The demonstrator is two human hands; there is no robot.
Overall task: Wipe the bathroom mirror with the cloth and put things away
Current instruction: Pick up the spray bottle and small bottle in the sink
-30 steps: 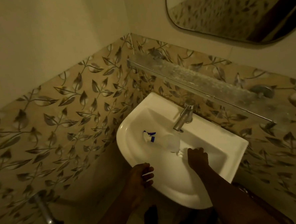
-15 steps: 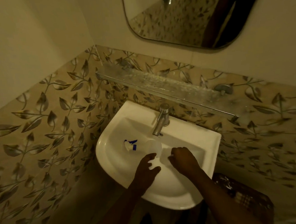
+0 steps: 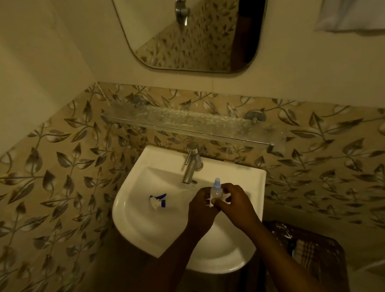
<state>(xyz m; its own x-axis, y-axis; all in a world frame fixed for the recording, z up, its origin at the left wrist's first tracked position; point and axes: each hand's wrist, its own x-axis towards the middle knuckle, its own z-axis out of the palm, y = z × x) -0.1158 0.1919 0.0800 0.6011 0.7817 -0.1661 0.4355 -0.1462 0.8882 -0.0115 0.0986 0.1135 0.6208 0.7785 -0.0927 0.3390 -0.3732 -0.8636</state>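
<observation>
**Bottle up out of the sink, now in both hands**

Lifted since half a second ago, the bottle (image 3: pixel 216 190) no longer lies in the basin by the tap (image 3: pixel 191 164). It stands upright above the sink (image 3: pixel 121 209), blue cap on top. The left hand (image 3: pixel 202 209) has its fingers curled round the lower body. The right hand (image 3: pixel 235 205) pinches it from the other side. Half a second ago both hands were only reaching down, holding nothing.

By my reading this is the putting-away part: one loose item is picked up. The spray head (image 3: pixel 157 201) lies where it did, in the left of the basin, so it may be next.

Further out, the view has tipped up. The mirror (image 3: pixel 191 28) shows far more fully above the shelf (image 3: pixel 185 121). A pale cloth (image 3: pixel 356 7) now hangs at top right. Whether it is the wiping one I cannot tell, nor whether the mirror is wiped.
</observation>
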